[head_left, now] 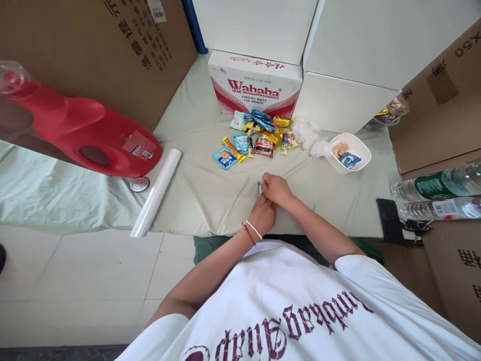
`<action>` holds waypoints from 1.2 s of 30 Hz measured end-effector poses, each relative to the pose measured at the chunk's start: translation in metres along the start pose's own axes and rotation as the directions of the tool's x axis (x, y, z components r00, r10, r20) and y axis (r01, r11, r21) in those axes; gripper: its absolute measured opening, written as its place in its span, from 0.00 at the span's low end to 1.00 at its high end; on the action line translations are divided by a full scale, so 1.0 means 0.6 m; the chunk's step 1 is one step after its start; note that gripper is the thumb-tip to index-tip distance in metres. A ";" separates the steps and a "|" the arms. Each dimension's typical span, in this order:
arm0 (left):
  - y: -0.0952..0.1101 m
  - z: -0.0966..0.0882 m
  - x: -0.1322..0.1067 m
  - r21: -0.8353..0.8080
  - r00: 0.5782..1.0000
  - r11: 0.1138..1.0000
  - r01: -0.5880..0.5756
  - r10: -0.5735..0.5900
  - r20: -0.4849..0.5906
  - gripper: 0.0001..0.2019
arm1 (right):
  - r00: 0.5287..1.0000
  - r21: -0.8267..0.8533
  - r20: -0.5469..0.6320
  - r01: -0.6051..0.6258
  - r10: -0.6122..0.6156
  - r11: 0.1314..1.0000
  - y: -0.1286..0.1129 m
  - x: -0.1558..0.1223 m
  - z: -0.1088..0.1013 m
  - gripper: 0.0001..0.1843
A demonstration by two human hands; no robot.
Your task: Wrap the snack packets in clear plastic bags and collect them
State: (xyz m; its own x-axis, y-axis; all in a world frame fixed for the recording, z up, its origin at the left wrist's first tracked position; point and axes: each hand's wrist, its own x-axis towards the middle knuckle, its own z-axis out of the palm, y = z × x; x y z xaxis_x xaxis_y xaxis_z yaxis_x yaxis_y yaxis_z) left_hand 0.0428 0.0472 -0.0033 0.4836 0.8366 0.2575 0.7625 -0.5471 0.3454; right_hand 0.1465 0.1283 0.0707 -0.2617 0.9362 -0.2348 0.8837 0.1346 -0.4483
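Observation:
My left hand (262, 214) and my right hand (276, 188) meet over the pale green cloth (210, 195), fingers pinched together on a small wrapped snack packet (259, 188). The left wrist wears a red and a white bracelet. Beyond the hands lies a pile of several coloured snack packets (255, 135). To the right of the pile stands a white bowl (361, 150) with two packets in it, next to crumpled clear plastic (310, 135).
A red detergent jug (75, 128) lies on its side at the left, a round cap (139, 184) and a roll of clear film (156, 193) near it. A Wahaha carton (255, 82), white boxes and brown cartons ring the cloth. Water bottles (436, 195) and a phone (389, 220) lie at right.

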 end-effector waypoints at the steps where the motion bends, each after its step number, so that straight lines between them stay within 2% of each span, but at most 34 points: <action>1: -0.007 -0.001 -0.006 -0.031 1.000 0.999 -0.013 0.012 -0.013 0.16 | 0.999 -0.096 0.033 0.013 -0.010 0.995 -0.014 0.005 0.007 0.07; 5: -0.034 -0.013 -0.054 -0.167 0.990 0.982 -0.089 0.068 -0.126 0.16 | 0.994 -0.292 0.066 0.098 -0.083 0.951 -0.048 -0.004 0.032 0.14; 10: -0.050 -0.033 -0.124 -0.189 0.932 0.974 -0.128 0.053 -0.358 0.21 | 0.985 -0.336 0.026 0.168 -0.169 0.927 -0.055 -0.034 0.046 0.19; 14: -0.057 -0.054 -0.148 -0.216 0.908 0.976 -0.033 -0.061 -0.415 0.17 | 0.980 -0.348 0.014 0.193 -0.201 0.917 -0.039 -0.048 0.049 0.21; 16: -0.057 -0.067 -0.149 -0.252 0.895 0.967 0.026 -0.135 -0.424 0.15 | 0.986 -0.336 -0.009 0.153 -0.165 0.930 -0.025 -0.054 0.047 0.15; 18: -0.054 -0.080 -0.144 -0.315 0.883 0.945 0.084 -0.217 -0.415 0.13 | 0.993 -0.258 -0.055 0.083 -0.100 0.962 -0.004 -0.060 0.040 0.15; 20: -0.047 -0.089 -0.135 -0.430 0.867 0.890 0.153 -0.329 -0.374 0.11 | 0.989 -0.063 -0.140 0.032 -0.041 0.997 0.025 -0.068 0.027 0.17; 22: -0.036 -0.091 -0.119 -0.604 0.842 0.763 0.231 -0.468 -0.268 0.09 | 0.975 0.265 -0.221 0.034 0.027 0.964 0.056 -0.080 0.013 0.14; 23: -0.030 -0.090 -0.109 -0.700 0.827 0.661 0.269 -0.532 -0.184 0.10 | 0.973 0.454 -0.222 0.042 0.067 0.890 0.071 -0.088 0.006 0.14; 25: -0.018 -0.083 -0.085 -0.853 0.802 0.400 0.337 -0.596 0.038 0.17 | 0.985 0.773 -0.128 0.028 0.114 0.634 0.094 -0.104 -0.003 0.17; 27: -0.006 -0.073 -0.057 -0.910 0.801 0.140 0.391 -0.538 0.261 0.24 | 0.996 0.927 0.006 -0.037 0.085 0.374 0.106 -0.122 -0.005 0.24; 29: 0.004 -0.061 -0.033 -0.900 0.800 -0.027 0.434 -0.447 0.399 0.28 | 0.996 0.968 0.084 -0.090 0.038 0.236 0.111 -0.139 0.001 0.27; 30: 0.009 -0.055 -0.022 -0.891 0.793 -0.065 0.448 -0.431 0.430 0.29 | 0.995 0.973 0.098 -0.101 0.024 0.208 0.113 -0.147 0.007 0.27; 32: 0.019 -0.043 -0.007 -0.884 0.770 -0.042 0.466 -0.474 0.428 0.30 | 0.997 0.971 0.080 -0.083 0.019 0.226 0.117 -0.159 0.021 0.26; 34: 0.028 -0.033 0.002 -0.869 0.755 0.076 0.489 -0.535 0.378 0.29 | 0.999 0.939 0.009 -0.022 0.040 0.343 0.124 -0.167 0.037 0.26; 36: 0.036 -0.023 0.006 -0.835 0.763 0.196 0.514 -0.549 0.341 0.28 | 0.997 0.868 -0.066 0.033 0.050 0.496 0.134 -0.171 0.048 0.25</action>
State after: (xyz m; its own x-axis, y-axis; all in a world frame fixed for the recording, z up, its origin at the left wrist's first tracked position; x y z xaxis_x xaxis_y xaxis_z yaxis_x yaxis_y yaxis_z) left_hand 0.0549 0.0381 0.0177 0.0974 0.9486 -0.3010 0.0394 0.2985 0.9536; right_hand 0.2332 0.0340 0.0341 -0.1913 0.9611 -0.1993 0.0926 -0.1845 -0.9785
